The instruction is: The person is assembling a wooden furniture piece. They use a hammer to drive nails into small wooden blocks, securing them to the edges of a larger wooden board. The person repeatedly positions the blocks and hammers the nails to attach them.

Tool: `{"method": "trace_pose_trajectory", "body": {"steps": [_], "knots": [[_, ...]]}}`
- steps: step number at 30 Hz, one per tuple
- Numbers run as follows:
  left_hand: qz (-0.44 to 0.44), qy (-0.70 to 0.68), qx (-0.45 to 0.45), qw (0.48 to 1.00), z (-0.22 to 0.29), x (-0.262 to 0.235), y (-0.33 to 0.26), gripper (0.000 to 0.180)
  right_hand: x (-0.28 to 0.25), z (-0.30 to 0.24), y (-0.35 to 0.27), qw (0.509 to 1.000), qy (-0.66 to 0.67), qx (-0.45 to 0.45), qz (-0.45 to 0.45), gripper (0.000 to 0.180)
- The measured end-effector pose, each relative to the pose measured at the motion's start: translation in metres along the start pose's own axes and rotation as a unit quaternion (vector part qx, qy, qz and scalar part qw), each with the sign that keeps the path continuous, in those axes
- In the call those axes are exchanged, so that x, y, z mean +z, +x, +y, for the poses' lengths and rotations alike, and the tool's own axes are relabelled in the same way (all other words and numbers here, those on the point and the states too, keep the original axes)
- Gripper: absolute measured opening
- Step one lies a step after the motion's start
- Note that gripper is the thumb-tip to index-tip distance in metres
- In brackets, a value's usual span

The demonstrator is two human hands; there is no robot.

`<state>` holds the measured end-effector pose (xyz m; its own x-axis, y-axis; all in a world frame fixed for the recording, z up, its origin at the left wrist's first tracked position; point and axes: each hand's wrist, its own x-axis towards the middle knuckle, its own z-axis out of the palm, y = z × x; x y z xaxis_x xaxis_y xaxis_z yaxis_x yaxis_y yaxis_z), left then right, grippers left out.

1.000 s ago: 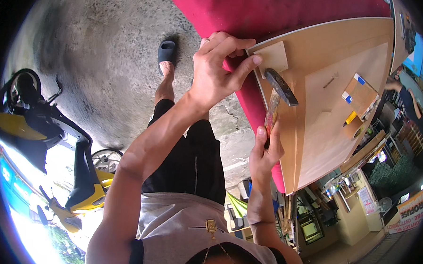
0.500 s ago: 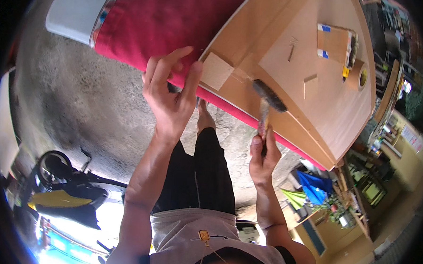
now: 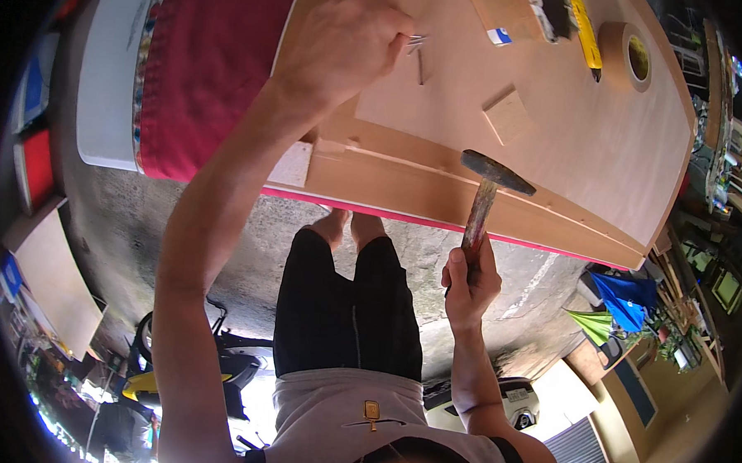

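Note:
My right hand [image 3: 473, 287] is wrapped round the worn wooden handle of a hammer [image 3: 496, 174], its dark head raised over the near part of a large wooden panel [image 3: 581, 158]. Farther off, my left hand [image 3: 346, 52] reaches over the panel with its fingers curled and pinched together at some small nails [image 3: 416, 41]. Its fingertips are partly hidden, so how many nails they grip does not show. Another nail [image 3: 421, 68] lies on the panel close by. A small square wooden piece [image 3: 508, 117] rests between the nails and the hammer.
On the panel lie a torn cardboard box [image 3: 513, 14], a yellow utility knife [image 3: 587, 34] and a roll of tape [image 3: 631, 57]. A thin wooden strip [image 3: 473, 171] runs along the near edge. Red cloth [image 3: 212, 67] lies beneath the panel, and a motorbike [image 3: 216, 374] stands behind me.
My left hand has moved forward from the panel's near left corner to the nails, and its fingers have closed. My right hand still holds the hammer up. The view has turned and shifted.

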<state>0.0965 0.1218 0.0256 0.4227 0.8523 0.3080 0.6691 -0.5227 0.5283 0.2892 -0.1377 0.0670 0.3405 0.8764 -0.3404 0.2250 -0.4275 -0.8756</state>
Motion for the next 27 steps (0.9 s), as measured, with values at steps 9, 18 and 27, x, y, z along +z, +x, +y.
{"method": "trace_pose_trajectory", "body": {"steps": [9,18,27], "knots": [[-0.054,0.051,0.117,0.99,-0.015,-0.015,0.003,0.007,-0.001,-0.017,0.03,0.997,0.068,0.02,-0.013,0.03],[-0.261,-0.168,0.066,0.948,0.078,-0.096,-0.113,0.022,0.06,-0.051,0.008,0.961,0.238,0.007,-0.14,0.05],[-0.291,-0.233,0.063,0.926,0.032,-0.13,-0.156,0.017,0.134,-0.067,-0.053,0.958,0.273,0.069,-0.045,0.044]]}}
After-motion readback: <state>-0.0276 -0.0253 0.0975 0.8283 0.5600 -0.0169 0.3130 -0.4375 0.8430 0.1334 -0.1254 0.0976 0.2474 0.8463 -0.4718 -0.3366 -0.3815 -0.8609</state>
